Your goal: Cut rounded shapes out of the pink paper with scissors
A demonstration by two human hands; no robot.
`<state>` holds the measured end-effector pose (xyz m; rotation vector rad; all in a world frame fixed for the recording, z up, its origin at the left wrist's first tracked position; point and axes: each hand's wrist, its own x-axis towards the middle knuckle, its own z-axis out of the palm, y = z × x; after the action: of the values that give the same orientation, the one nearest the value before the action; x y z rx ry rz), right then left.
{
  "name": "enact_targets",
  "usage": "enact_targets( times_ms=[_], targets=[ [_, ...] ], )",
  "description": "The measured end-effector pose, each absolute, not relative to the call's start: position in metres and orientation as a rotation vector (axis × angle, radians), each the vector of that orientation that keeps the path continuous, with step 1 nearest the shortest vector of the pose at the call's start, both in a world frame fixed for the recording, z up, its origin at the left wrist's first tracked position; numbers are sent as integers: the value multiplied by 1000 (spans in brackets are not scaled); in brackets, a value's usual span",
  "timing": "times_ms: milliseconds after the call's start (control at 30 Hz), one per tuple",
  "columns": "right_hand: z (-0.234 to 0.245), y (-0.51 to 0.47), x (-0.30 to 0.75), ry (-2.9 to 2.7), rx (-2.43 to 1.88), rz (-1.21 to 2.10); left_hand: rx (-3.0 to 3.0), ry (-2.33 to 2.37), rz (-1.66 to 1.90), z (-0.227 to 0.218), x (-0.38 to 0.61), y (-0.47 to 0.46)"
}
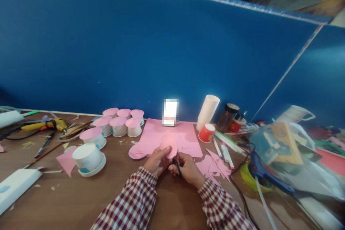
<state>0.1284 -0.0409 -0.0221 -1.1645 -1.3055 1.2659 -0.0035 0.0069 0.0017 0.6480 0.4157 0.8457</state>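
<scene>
My left hand (158, 159) pinches a round piece of pink paper (169, 143) between thumb and fingers, above the table. Closed around dark-handled scissors (177, 167) is my right hand (187, 168), just beside the paper's lower right edge; whether the blades touch the paper I cannot tell. Behind both hands lie pink paper sheets (153, 133), with a rounded pink piece (137, 150) at their left corner. Pink paper scraps (211, 165) are heaped to the right of my right hand.
Several pink-topped white cups (120, 126) stand at the left, near an uncovered white cup (88, 156). A yellow glue gun (55, 124) lies farther left. At right are a red cup (206, 133), a white cup stack (208, 111), markers (228, 156) and a blue glue gun (269, 176) with cord.
</scene>
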Motion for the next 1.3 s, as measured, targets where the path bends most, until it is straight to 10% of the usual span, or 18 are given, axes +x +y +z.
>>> enact_targets(
  times_ms=[1300],
  targets=[
    [-12, -38, 137, -1430, -1044, 1470, 537, 435, 920, -3, -5, 9]
  ],
)
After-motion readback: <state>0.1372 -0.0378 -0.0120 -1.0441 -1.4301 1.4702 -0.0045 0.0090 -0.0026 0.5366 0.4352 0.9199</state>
